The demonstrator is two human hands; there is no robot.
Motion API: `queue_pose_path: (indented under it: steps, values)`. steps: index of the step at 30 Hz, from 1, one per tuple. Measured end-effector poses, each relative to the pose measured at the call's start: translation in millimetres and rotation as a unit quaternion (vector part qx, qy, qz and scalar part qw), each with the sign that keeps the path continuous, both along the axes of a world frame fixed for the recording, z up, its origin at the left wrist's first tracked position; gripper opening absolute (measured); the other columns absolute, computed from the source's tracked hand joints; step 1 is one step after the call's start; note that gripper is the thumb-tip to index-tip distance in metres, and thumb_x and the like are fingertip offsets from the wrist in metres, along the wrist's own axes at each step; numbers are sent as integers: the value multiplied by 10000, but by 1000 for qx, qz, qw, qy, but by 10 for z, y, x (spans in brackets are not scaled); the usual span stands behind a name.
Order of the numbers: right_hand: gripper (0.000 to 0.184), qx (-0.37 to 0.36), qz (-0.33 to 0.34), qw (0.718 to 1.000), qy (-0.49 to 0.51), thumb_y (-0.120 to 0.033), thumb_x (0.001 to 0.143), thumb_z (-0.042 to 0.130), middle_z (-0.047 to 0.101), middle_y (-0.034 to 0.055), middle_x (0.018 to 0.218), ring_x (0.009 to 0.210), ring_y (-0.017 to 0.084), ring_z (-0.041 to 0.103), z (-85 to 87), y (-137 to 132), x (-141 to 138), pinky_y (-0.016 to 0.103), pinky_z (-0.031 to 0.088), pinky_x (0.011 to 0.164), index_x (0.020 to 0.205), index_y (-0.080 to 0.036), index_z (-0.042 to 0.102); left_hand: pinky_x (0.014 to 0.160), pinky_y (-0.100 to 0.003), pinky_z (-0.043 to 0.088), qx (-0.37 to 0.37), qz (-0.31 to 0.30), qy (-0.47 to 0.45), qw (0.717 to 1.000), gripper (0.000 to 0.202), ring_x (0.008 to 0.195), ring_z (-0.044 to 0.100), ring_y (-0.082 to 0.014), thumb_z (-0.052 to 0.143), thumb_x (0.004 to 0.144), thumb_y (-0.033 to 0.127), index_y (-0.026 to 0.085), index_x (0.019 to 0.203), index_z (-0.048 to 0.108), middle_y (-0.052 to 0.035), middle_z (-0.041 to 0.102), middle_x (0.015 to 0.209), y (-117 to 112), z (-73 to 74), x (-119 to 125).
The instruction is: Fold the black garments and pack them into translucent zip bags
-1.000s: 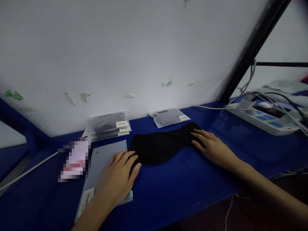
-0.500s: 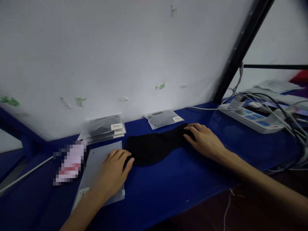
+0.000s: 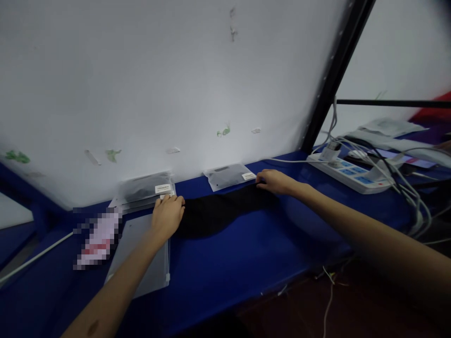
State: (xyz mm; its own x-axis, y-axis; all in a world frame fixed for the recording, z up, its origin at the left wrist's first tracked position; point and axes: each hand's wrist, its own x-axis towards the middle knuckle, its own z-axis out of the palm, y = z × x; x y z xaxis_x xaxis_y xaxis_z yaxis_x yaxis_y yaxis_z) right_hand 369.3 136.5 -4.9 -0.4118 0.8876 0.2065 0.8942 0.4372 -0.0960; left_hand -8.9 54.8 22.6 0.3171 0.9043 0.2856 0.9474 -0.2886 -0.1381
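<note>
A long black cloth (image 3: 220,211) lies stretched across the blue table (image 3: 246,263). My left hand (image 3: 168,213) is curled over its left end, fingers bent at the far edge. My right hand (image 3: 273,181) is closed on its right end near the wall. Under my left forearm lies a grey zip bag (image 3: 141,256). A stack of clear packets holding dark cloth (image 3: 146,188) sits just beyond my left hand. A single flat packet (image 3: 229,175) lies against the wall between my hands.
A white wall panel (image 3: 176,84) rises right behind the table. A white power strip (image 3: 347,171) with many cables sits at the right, past a black post (image 3: 334,70). A white cable (image 3: 35,256) runs along the left. More packets lie far right.
Both hands slid away from me to the cloth's far edge and closed on its ends. The cloth looks longer and flatter. The view pulled back.
</note>
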Motion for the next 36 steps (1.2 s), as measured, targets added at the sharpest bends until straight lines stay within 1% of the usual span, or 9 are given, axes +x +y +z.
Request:
queue_pose_path:
  steps: [5,8,11,15,18,21,26,30,36]
  values:
    - [169,56,-57,996,28,-293,869,533,637,94,1008,849,209,623,139,-127,-18,322,486,743,954,-193,639,840,-449,405,39,23,-31,999,150,1031,576,-330,489,906,195,195,941,635,-112,696,1000,-43,144,-1]
    - [141,102,-29,992,67,-263,860,516,638,107,1022,937,234,621,271,-331,10,344,487,818,928,-185,611,847,-434,420,59,24,-55,996,143,1024,575,-308,479,921,219,202,950,618,-87,694,1020,-216,298,-15]
    - [123,135,18,985,109,-241,839,514,651,109,1038,954,243,628,351,-669,81,360,494,839,924,-191,589,866,-401,441,66,-6,-87,994,127,1000,579,-260,478,928,229,210,964,598,-58,683,1018,-536,373,-44]
    - [197,132,26,983,125,-291,875,492,674,60,956,847,226,651,209,-1239,178,368,526,776,1029,-227,598,843,-397,474,65,-72,-155,983,139,947,590,-237,459,944,248,226,947,596,-39,668,925,-1066,178,-79]
    - [302,123,37,986,108,-268,901,461,655,65,1021,933,229,650,-65,-1575,210,382,535,844,1163,-256,611,884,-420,485,50,-79,-177,980,161,993,591,-236,464,948,248,243,998,617,-38,673,959,-1401,-94,-82]
    - [323,100,18,989,104,-243,908,451,614,82,1121,1006,234,642,-334,-1751,223,403,533,905,1157,-279,654,905,-441,496,38,-64,-182,980,189,1051,578,-245,481,954,283,249,1046,642,-47,662,1024,-1610,-292,-75]
    - [348,56,-28,989,135,-439,929,491,516,84,1364,1208,279,562,-481,-1875,208,467,495,1003,1218,-302,628,962,-509,485,48,-29,-172,983,205,1234,492,-301,516,940,369,258,1005,676,-63,617,1213,-1699,-380,-77]
    - [395,57,-61,987,135,-522,915,493,536,76,1374,1233,297,551,-443,-1956,134,494,492,1001,1224,-313,623,996,-566,459,55,-12,-163,985,226,1276,465,-329,519,933,395,259,1009,683,-64,616,1247,-1677,-392,-70]
    - [388,72,-120,981,136,-561,906,481,574,45,1348,1206,306,577,-464,-2000,69,482,552,896,1186,-344,641,977,-539,482,45,1,-162,986,229,1263,482,-315,502,947,377,260,1015,687,-62,629,1238,-1708,-374,-36]
